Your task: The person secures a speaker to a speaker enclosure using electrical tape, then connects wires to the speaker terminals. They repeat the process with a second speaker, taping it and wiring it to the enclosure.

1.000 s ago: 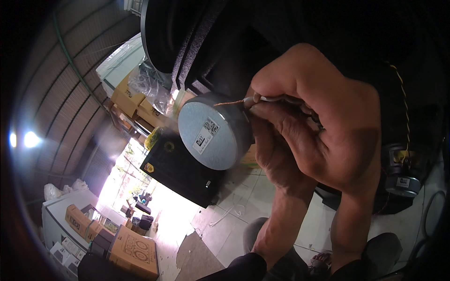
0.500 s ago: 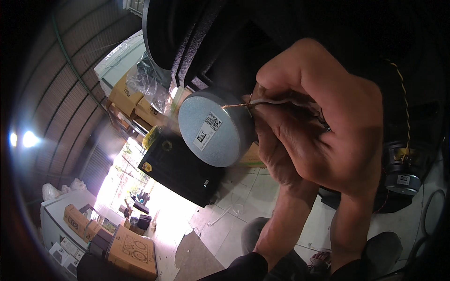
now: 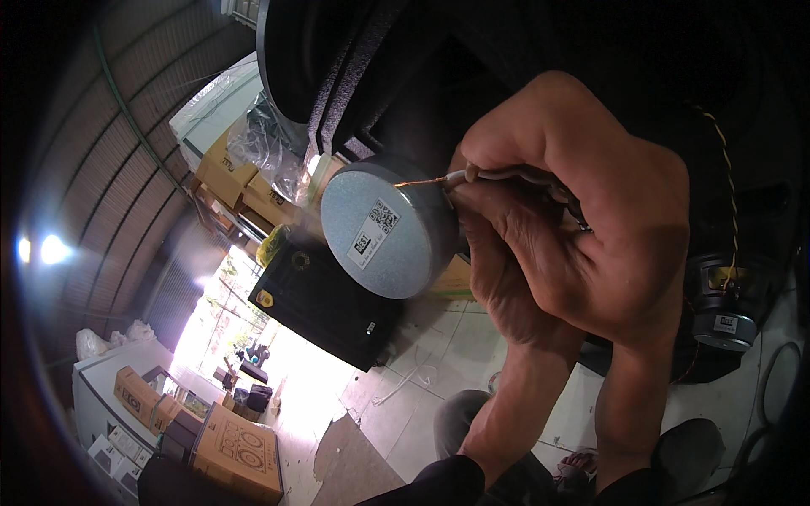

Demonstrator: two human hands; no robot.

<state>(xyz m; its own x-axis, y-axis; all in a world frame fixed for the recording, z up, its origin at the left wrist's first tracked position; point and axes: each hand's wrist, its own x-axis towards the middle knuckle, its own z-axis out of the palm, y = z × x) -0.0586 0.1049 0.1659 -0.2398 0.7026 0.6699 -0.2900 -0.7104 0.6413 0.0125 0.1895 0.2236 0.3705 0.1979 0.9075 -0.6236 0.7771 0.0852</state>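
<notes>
A thin wire [image 3: 510, 174] with pale insulation ends in bare twisted copper strands, which lie across the edge of a round grey speaker magnet [image 3: 346, 215]. My right hand [image 3: 603, 202] pinches the wire near its stripped end, thumb and finger closed on it. Below and behind it, my left hand [image 3: 506, 274] is also closed around the wire, its fingertips against the right ones beside the magnet. Much of the left hand's fingers is covered by the right hand. A label with a square code is stuck on the magnet's flat face.
Black speaker cabinets [image 3: 337, 304] stand around me. Another speaker driver [image 3: 724, 325] sits at the right, near a yellow-and-black twisted wire [image 3: 732, 198]. Cardboard boxes [image 3: 240, 455] are at the lower left, more boxes [image 3: 226, 181] behind the magnet. The floor [image 3: 426, 341] is pale tile.
The right fingertips have shifted slightly along the wire, and more pale insulation shows at the pinch. The bare strands lie straighter and a little higher across the magnet's edge.
</notes>
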